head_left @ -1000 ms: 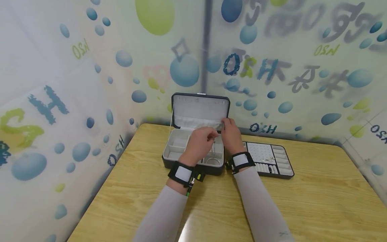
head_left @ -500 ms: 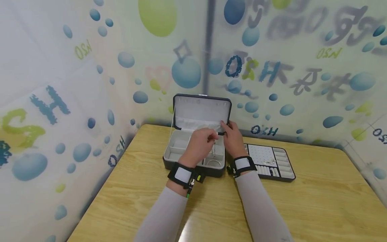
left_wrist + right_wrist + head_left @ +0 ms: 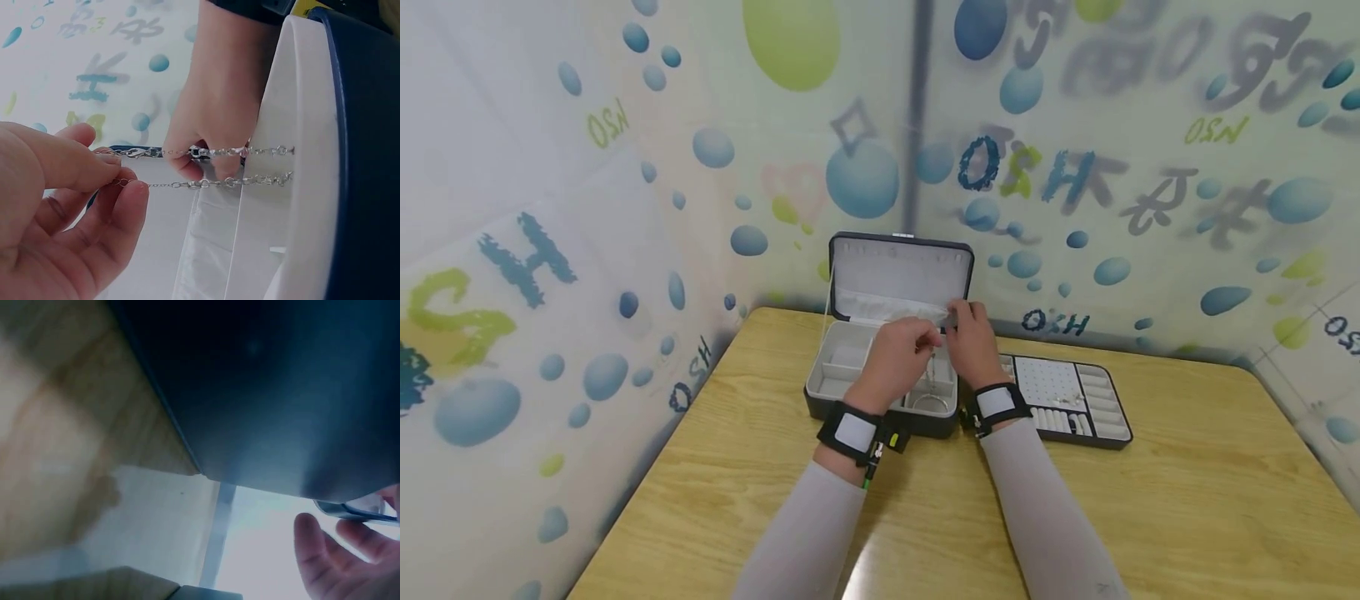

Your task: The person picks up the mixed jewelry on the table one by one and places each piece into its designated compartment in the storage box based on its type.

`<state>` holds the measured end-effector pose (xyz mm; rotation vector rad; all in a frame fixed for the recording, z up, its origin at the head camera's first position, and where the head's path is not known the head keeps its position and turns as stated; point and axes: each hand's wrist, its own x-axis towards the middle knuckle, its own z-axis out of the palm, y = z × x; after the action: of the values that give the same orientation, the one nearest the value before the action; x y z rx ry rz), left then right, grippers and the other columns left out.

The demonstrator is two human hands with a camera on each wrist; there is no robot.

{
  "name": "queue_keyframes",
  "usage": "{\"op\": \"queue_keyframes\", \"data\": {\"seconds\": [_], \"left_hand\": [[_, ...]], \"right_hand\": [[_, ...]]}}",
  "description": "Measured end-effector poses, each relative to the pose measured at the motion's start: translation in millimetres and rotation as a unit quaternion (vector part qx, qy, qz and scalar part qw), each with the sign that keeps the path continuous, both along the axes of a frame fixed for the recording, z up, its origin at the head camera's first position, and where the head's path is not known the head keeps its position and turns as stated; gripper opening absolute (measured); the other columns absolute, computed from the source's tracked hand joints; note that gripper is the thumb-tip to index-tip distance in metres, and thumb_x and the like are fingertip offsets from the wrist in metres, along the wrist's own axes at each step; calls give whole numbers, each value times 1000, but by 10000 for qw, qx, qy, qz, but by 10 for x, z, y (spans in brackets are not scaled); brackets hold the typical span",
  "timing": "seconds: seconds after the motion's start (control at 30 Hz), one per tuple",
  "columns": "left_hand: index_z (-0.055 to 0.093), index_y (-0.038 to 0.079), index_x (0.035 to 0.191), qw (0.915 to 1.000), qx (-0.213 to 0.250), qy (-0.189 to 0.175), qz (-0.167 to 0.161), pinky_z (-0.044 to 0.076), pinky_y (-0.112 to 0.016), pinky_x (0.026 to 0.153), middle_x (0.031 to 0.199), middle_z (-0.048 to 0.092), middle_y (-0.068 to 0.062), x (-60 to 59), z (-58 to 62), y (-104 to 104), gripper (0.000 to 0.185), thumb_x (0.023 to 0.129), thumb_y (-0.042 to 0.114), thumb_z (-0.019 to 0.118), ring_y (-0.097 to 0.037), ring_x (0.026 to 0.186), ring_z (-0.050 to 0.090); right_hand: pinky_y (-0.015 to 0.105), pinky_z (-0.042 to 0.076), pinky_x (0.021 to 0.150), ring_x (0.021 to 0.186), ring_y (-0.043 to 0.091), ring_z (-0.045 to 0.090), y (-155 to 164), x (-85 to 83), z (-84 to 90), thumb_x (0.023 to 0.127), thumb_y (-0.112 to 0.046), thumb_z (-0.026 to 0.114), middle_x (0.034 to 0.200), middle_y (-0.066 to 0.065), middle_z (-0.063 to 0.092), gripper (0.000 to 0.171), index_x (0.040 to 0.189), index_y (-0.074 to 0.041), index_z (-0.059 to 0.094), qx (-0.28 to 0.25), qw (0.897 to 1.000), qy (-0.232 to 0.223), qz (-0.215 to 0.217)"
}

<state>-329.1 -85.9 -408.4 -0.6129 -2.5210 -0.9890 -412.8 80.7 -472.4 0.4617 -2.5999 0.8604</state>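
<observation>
Silver fine-link chain (image 3: pixel 206 183) is held stretched in two strands over the open dark grey jewellery box (image 3: pixel 883 367), which stands at the back of the pale wooden desk (image 3: pixel 1187 500) with its light-lined lid (image 3: pixel 898 271) upright against the wall. The chain is not yet laid down or hung: no part of it is seen resting in a compartment, so by the look of it the placing is still to be done. A grey insert tray with a white dotted pad and ring rolls (image 3: pixel 1067 400) lies just beside the box on the right, clear of the work. The lid's gathered fabric pocket (image 3: pixel 887 308) sits right behind the chain, and the links could catch on it. The left hand (image 3: pixel 898 354) pinches one end of the chain between thumb and fingers (image 3: pixel 94 172). The right hand (image 3: pixel 973 342) pinches the other part at the lid edge, its fingers curled round it.
</observation>
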Motion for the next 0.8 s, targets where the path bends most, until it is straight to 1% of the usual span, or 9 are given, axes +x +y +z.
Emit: {"op": "queue_keyframes", "data": {"seconds": [0.07, 0.17, 0.33, 0.47, 0.63, 0.73, 0.8], "left_hand": [[78, 8, 97, 10000, -16, 13, -16, 60, -34, 83, 100, 78, -5, -2, -2, 4, 15, 98, -2, 67, -19, 94, 74], [77, 7, 98, 10000, -25, 3, -55, 60, -33, 83, 100, 78, -6, 8, 2, 12, 15, 98, -3, 66, -19, 94, 74], [77, 7, 98, 10000, 50, -20, -49, 61, -35, 85, 101, 78, -6, 30, 19, 22, 16, 98, -3, 66, -20, 96, 74], [77, 9, 99, 9999, 35, -113, -8, 61, -35, 86, 103, 79, -5, 28, 11, 32, 16, 99, -2, 66, -19, 98, 75], [77, 10, 100, 9999, 31, -116, 19, 60, -34, 86, 103, 79, -5, -24, -2, 13, 15, 99, -2, 67, -19, 97, 74], [78, 10, 100, 9998, 38, -140, 155, 60, -33, 85, 103, 79, -4, -71, -2, -13, 15, 99, -1, 68, -18, 95, 74], [78, 11, 100, 9994, 50, -232, 262, 60, -33, 85, 103, 80, -3, -107, 14, -30, 16, 99, -1, 68, -17, 95, 74]], "right_hand": [[57, 56, 89, 99, 46, 65, -12, -5, 5, 107, -7, 56, 129, 28, 52, 26, 132, -3, 52, 17, 10000, 0, -2], [57, 56, 84, 93, 46, 63, -22, -13, -1, 109, -8, 54, 121, 28, 53, 17, 125, -2, 53, 48, 9999, 142, -21], [57, 55, 78, 89, 45, 61, -15, -21, -34, 111, -8, 51, 113, 26, 52, 7, 114, -2, 53, 55, 9992, 385, -72], [56, 54, 79, 90, 45, 61, 7, -19, -50, 110, -7, 52, 112, 25, 52, 5, 111, -2, 54, -136, 9989, 448, -57], [55, 53, 82, 94, 43, 61, 29, -56, -64, 109, -7, 53, 111, 24, 54, 4, 108, -3, 55, -324, 9985, 442, -2], [55, 53, 83, 96, 43, 62, 43, -77, -70, 109, -8, 54, 111, 23, 55, 5, 106, -4, 55, -365, 9984, 428, 55], [56, 54, 85, 98, 42, 62, 55, -81, -72, 109, -7, 55, 111, 23, 56, 4, 106, -5, 56, -416, 9982, 404, 119]]}}
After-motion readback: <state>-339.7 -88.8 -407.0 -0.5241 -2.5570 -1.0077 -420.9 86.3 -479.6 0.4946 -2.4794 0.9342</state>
